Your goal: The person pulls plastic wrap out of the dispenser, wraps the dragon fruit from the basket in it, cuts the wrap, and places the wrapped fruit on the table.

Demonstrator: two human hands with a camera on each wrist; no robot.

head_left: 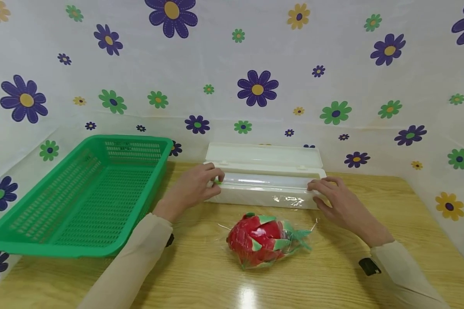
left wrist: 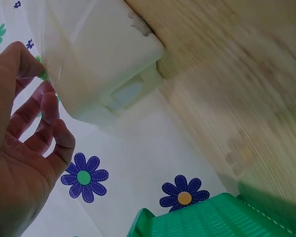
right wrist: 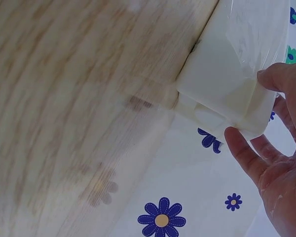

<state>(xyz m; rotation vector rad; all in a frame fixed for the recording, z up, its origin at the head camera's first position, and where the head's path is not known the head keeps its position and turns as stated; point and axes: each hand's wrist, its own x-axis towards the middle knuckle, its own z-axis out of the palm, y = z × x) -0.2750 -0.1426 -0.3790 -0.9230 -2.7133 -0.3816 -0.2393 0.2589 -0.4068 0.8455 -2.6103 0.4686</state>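
Note:
A white cling film box (head_left: 251,197) stands at the back of the table with its lid (head_left: 263,155) raised. The film roll (head_left: 267,179) shows inside, and clear cling film (right wrist: 241,44) drapes glossily over the front. At the left end my left hand (head_left: 195,186) pinches the film's edge between thumb and bent index finger, beside a small green piece (head_left: 217,182). My right hand (head_left: 340,204) holds the film at the right end, thumb in front and fingers over the top. Nearer me lies a red dragon fruit (head_left: 261,240) with green tips, wrapped in clear film.
A green plastic basket (head_left: 129,214) with slotted sides stands on the left of the wooden table (head_left: 201,274). Behind the box rises a white flower-print sheet (head_left: 216,60), which also comes round both sides.

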